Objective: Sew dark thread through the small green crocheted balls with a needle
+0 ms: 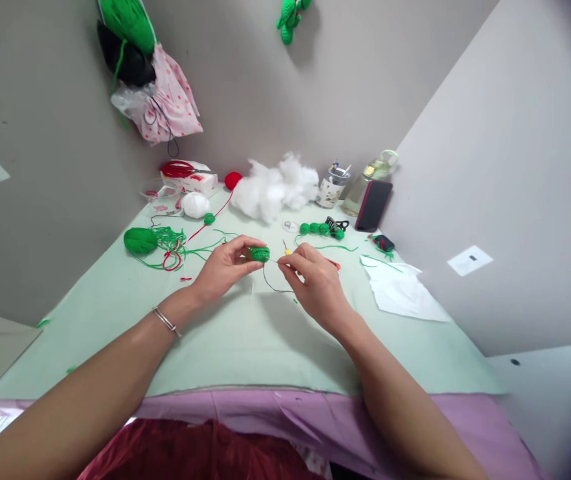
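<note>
A small green crocheted piece [260, 254] is pinched between the thumb and fingers of my left hand [225, 265], above the middle of the table. My right hand [314, 277] is just to its right, thumb and fingertips closed on a thin needle [273, 261] that points at the piece. From the piece a dark thread [274, 289] hangs in a loop toward my right hand. Partly hidden behind that hand lie a yellow-handled crochet hook [287, 250] and an orange-handled tool [334, 264].
Left are a green yarn ball [140, 241] and tangled yarn. White stuffing [270, 190] sits at the back, beside red scissors [179, 169] and a red yarn ball [233, 180]. Green crocheted balls [321, 229], a phone [374, 207], a bottle [365, 187] and white paper [403, 290] are right.
</note>
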The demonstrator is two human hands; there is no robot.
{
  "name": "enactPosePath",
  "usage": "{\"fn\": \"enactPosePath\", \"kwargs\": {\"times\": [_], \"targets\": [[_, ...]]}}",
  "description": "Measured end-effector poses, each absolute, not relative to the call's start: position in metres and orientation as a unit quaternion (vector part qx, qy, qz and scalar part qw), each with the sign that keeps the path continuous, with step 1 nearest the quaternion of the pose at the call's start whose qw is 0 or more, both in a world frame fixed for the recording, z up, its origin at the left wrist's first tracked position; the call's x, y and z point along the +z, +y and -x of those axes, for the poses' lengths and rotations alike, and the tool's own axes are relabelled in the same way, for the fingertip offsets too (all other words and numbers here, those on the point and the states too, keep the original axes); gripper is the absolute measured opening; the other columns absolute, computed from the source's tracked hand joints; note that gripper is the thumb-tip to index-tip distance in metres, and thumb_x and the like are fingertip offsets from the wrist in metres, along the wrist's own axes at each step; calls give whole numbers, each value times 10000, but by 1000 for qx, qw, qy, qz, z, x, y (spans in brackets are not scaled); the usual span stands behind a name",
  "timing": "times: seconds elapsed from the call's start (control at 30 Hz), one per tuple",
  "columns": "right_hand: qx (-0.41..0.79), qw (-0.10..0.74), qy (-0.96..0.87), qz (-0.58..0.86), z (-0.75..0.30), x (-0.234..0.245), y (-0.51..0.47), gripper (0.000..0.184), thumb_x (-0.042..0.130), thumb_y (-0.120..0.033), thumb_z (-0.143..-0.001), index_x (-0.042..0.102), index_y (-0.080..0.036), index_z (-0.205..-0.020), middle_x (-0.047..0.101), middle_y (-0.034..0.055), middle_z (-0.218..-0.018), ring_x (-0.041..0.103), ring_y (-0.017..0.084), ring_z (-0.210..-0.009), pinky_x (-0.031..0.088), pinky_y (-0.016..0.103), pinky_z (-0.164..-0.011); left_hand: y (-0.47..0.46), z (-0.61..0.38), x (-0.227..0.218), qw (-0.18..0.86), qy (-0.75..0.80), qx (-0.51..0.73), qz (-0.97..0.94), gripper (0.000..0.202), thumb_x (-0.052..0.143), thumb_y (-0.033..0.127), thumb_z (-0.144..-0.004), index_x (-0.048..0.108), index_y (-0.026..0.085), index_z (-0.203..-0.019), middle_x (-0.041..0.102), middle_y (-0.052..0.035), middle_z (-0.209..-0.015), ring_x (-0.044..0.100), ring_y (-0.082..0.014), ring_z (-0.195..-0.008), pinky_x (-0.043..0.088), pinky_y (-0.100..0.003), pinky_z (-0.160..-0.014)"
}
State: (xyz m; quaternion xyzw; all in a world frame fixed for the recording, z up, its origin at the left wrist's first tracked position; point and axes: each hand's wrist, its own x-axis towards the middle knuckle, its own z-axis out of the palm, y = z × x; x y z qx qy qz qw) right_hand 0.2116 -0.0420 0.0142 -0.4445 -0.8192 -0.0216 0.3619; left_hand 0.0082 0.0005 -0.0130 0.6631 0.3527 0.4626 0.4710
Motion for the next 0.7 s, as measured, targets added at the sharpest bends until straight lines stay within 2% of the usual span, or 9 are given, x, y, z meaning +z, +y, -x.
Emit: {"fn": "enactPosePath", "kwargs": {"times": [0.1,0.3,0.43,0.57,0.7], "targets": [[-24,349,-824,446,-212,15,-44,184,508,-160,-964,657,-209,-869,528,34,-773,501,150,-681,365,279,-627,0,-8,-14,474,353,460,-663,297,739,291,-785,683,211,-1066,632,-35,-949,587,-157,-843,508,-319,-800],[13,327,-828,455,-212,15,-43,210,499,-137,-960,662,-190,-839,519,36,-787,494,149,-689,355,286,-640,1,-7,-17,469,346,454,-674,299,750,292,-783,713,226,-1072,625,-48,-1051,600,-163,-900,490,-362,-919],[153,361,-794,464,-218,15,-37,142,581,-149,-919,687,-201,-840,530,11,-781,487,124,-644,372,275,-628,-2,-10,-12,517,351,434,-648,330,787,297,-739,731,213,-1054,652,-36,-955,604,-158,-819,501,-349,-830],[306,399,-746,437,-224,12,-29,88,657,-229,-880,710,-200,-815,567,8,-765,526,140,-713,403,274,-647,-4,-12,-7,564,330,426,-625,371,826,301,-694,733,193,-1037,691,-36,-907,622,-170,-823,501,-333,-795],[370,414,-714,426,-220,4,-24,136,693,-292,-851,683,-178,-777,598,6,-747,516,133,-692,405,270,-636,-7,-15,-9,558,347,426,-622,361,834,288,-679,739,179,-1010,674,-27,-869,598,-147,-771,480,-293,-727]]}}
